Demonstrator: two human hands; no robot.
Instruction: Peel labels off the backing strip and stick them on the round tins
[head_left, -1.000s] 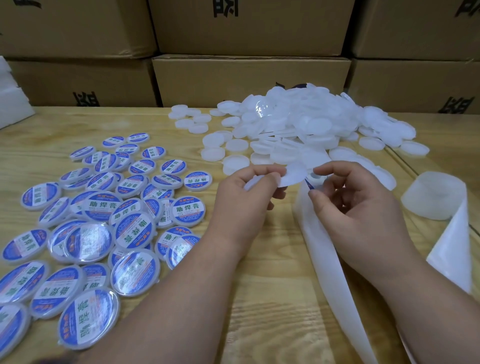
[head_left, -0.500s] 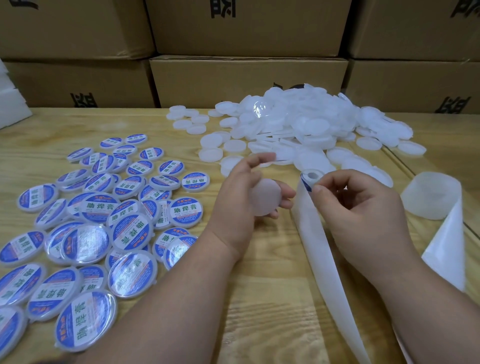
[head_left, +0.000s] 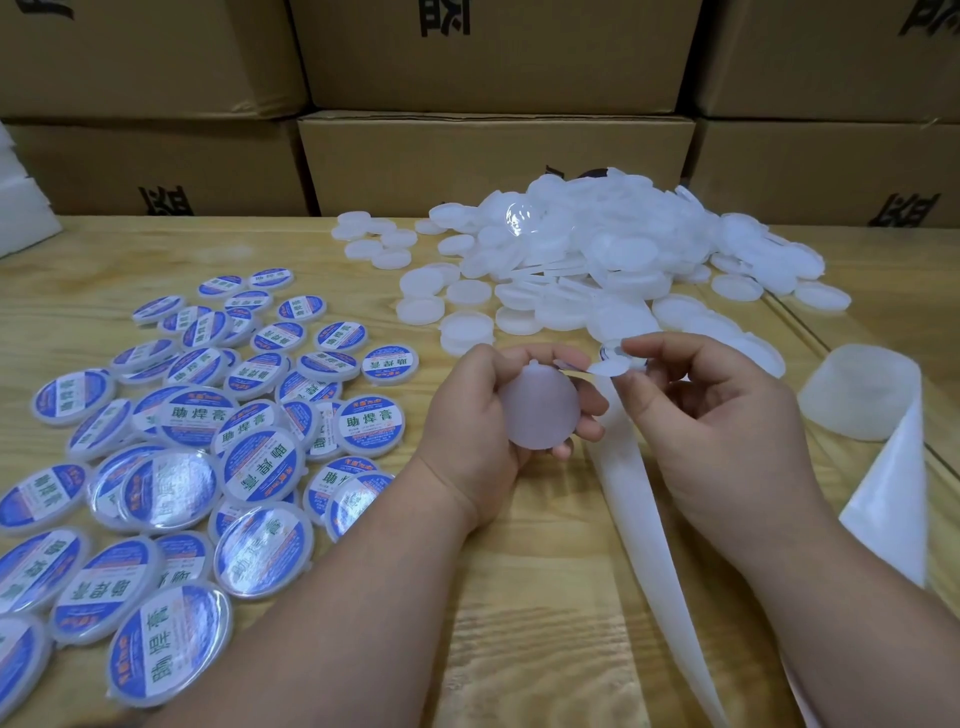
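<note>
My left hand (head_left: 470, 431) grips a blank white round tin (head_left: 540, 408), its flat face turned toward me. Just right of it my right hand (head_left: 711, 415) pinches a round label (head_left: 610, 368), seen edge-on, partly lifted off the white backing strip (head_left: 639, 499). The strip runs from my right fingers down toward the bottom edge of the view. Its roll (head_left: 862, 395) lies on the table at the right. The label's edge is close to the tin's upper rim; whether they touch I cannot tell.
A heap of blank white tins (head_left: 597, 260) covers the far middle of the wooden table (head_left: 519, 623). Several tins with blue labels (head_left: 208, 441) lie spread on the left. Cardboard boxes (head_left: 493, 150) wall off the back.
My left hand drew the blank tin from the heap toward me and turned its face up. My right hand peeled the label away from the strip and brought it beside the tin.
</note>
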